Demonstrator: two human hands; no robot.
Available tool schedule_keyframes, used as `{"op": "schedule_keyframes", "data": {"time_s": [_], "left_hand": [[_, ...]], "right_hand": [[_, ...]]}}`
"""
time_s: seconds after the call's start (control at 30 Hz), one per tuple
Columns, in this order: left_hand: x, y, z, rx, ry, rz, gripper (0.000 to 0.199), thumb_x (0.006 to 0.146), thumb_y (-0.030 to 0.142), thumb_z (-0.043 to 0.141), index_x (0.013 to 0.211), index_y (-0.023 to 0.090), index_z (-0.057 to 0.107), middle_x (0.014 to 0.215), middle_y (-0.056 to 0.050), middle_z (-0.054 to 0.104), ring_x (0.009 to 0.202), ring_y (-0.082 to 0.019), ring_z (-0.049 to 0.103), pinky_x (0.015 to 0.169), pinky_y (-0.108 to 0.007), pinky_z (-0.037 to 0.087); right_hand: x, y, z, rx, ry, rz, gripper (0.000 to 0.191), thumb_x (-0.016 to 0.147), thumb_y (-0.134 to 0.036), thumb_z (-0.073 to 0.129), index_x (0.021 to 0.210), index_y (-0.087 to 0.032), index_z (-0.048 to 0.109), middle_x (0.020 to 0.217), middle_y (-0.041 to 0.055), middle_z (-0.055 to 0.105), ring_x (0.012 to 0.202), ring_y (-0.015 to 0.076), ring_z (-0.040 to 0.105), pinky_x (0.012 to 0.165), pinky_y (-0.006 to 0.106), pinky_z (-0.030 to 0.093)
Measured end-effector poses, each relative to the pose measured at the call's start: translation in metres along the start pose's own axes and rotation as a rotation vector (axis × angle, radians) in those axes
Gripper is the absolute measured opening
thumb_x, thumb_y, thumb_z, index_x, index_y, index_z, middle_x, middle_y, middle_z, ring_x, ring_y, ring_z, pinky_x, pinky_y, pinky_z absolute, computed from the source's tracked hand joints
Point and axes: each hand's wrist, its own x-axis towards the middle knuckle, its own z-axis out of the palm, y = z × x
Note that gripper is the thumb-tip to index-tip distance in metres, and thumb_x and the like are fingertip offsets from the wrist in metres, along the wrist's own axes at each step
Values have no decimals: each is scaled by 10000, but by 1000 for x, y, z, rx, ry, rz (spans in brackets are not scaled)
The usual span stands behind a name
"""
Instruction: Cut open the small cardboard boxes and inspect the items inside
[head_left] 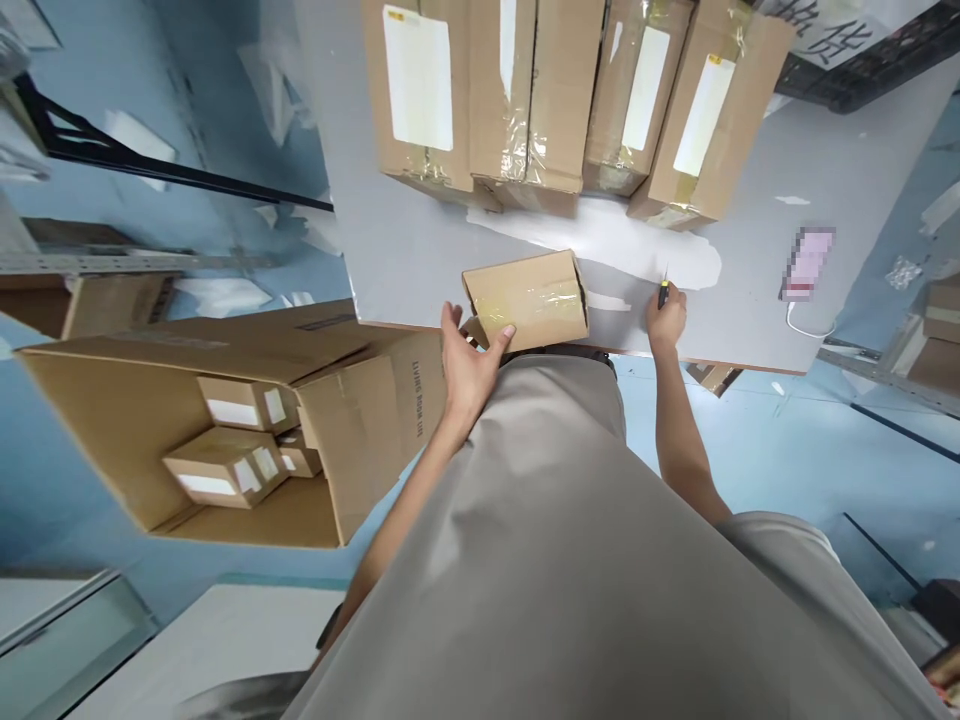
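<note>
While the person's left hand [471,372] rests its thumb [505,337] on the carton [531,293] at the near edge of the table [401,255], its visible fingers [450,318] spread apart; whether it grips, I can't tell. The right hand [667,316] is closed around a cutter [664,293], tip outward. Best keep the carton steady and fingers off the cutter's line. Boxes [559,95] limit room beyond; a phone [810,262] lies right, a big box [371,430] stands left.

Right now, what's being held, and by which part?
The left hand holds the small cardboard box at its left end, thumb on the taped face. The right hand grips the black-and-yellow cutter by its handle.
</note>
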Motion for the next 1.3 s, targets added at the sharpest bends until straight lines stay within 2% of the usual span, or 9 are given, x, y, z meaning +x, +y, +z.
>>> {"op": "schedule_keyframes", "data": {"time_s": [0.1, 0.2, 0.43, 0.63, 0.77, 0.9, 1.13, 1.2, 1.3], "left_hand": [[9, 6, 7, -170, 26, -17, 1059, 989, 865, 721, 1813, 279, 407, 1807, -222, 520, 1654, -392, 568, 1343, -554, 520], [19, 3, 2, -277, 41, -14, 1067, 932, 904, 756, 1758, 274, 512, 1765, -215, 576, 1665, -409, 550, 1369, -590, 489], [29, -36, -47, -283, 145, -173, 1070, 847, 886, 855, 1666, 241, 613, 1687, -228, 653, 1606, -412, 619, 1363, -609, 490], [38, -62, -81, -357, 140, -277, 787, 850, 587, 966, 1511, 228, 735, 1633, -228, 701, 1603, -415, 622, 1321, -621, 536], [50, -78, -91, -522, 149, -415, 601, 758, 271, 962, 1338, 230, 810, 1566, -166, 762, 1576, -385, 652, 1312, -527, 572], [82, -83, -67, -678, 9, -451, 539, 724, 156, 865, 1258, 217, 820, 1491, -143, 801, 1475, -334, 727, 1260, -460, 605], [145, -54, 16, -754, -287, -489, 473, 718, 244, 893, 1177, 166, 804, 1205, -137, 873, 1209, -292, 798, 1032, -415, 668], [153, -50, 27, -697, -282, -475, 435, 738, 303, 906, 1134, 149, 813, 1109, -127, 874, 1139, -302, 799, 981, -421, 673], [158, -54, 23, -599, -180, -354, 386, 774, 321, 894, 1104, 137, 816, 1148, -138, 859, 1135, -294, 787, 995, -403, 663]], "right_hand": [[1, 4, 2, -41, -19, 7, 593, 1073, -236, 477, 1637, -94, 596, 1496, 267, 647, 1303, 345, 665, 1096, 449, 547], [0, 4, 3, -84, -72, -4, 586, 1070, -211, 481, 1632, -93, 595, 1506, 266, 624, 1276, 335, 666, 1069, 436, 558], [-17, -26, 17, 69, -31, -108, 518, 1098, -206, 501, 1585, -83, 630, 1593, 295, 636, 1459, 311, 625, 1247, 438, 488], [-58, -92, 56, 628, -446, -182, 581, 1160, -611, 498, 1340, -120, 752, 1283, 180, 856, 1161, 221, 798, 1075, 370, 625], [-75, -100, 57, 785, -427, -250, 723, 1029, -837, 613, 1259, -178, 800, 1355, 176, 850, 1290, 301, 800, 1185, 430, 607], [-80, -78, 27, 691, -284, -251, 741, 988, -854, 676, 1335, -208, 778, 1353, 186, 852, 1290, 370, 805, 1191, 528, 621], [-85, -56, -12, 519, -109, -238, 677, 1019, -756, 676, 1417, -212, 736, 1410, 194, 831, 1141, 348, 847, 1075, 523, 676], [-86, -58, -12, 505, -102, -249, 640, 1017, -731, 679, 1400, -222, 742, 1379, 180, 841, 1096, 322, 843, 1038, 497, 684], [-84, -63, -9, 510, -77, -273, 562, 1025, -678, 662, 1338, -222, 760, 1386, 184, 829, 1103, 313, 825, 1019, 488, 681]]}}
